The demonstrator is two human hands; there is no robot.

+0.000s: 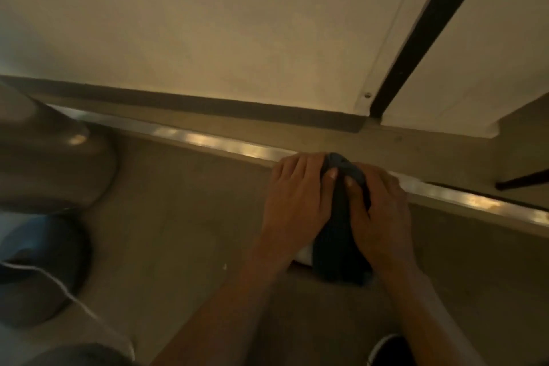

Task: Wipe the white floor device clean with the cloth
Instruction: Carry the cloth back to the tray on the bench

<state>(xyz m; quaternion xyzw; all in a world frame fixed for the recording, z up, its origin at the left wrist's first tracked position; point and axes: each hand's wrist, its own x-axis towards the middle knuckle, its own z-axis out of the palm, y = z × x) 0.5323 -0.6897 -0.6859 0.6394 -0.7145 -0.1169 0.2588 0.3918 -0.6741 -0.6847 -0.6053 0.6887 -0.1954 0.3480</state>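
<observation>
Both hands press the dark cloth [338, 235] on the white device [304, 254], low on the floor [184, 202] beside the metal strip [225, 145]. Left hand [297, 202] and right hand [383, 208] curl over the cloth. Better to hold the device steady and rub with even pressure, because most of it is hidden.
</observation>
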